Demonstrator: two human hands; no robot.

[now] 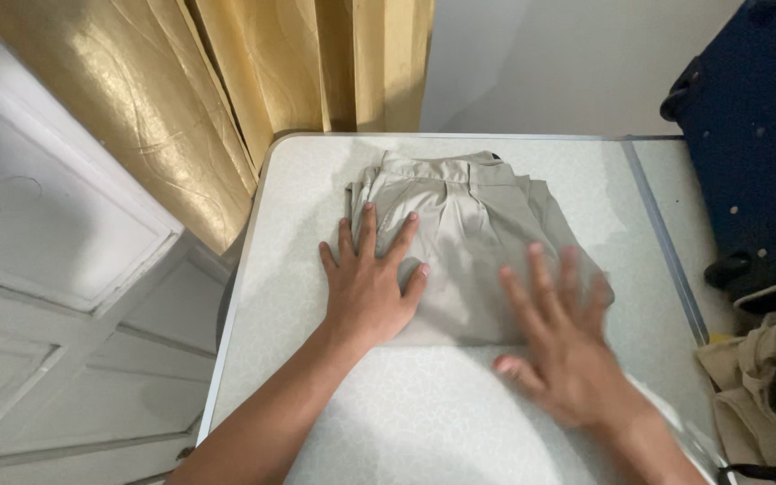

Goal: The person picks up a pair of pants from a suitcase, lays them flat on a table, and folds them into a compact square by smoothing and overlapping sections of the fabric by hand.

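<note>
A folded beige garment point(464, 224) with a waistband at its far edge lies on a pale patterned table point(424, 422). My left hand point(368, 286) rests flat on the garment's left side, fingers spread. My right hand point(560, 346) is blurred, palm down with fingers apart, over the garment's near right corner and the table beside it. Neither hand grips anything.
Gold curtains point(226, 81) hang behind the table's far left corner. A white panelled door point(56, 269) stands to the left. A dark blue suitcase point(752, 117) is at the right, with cream cloth point(756, 377) and dark items below it.
</note>
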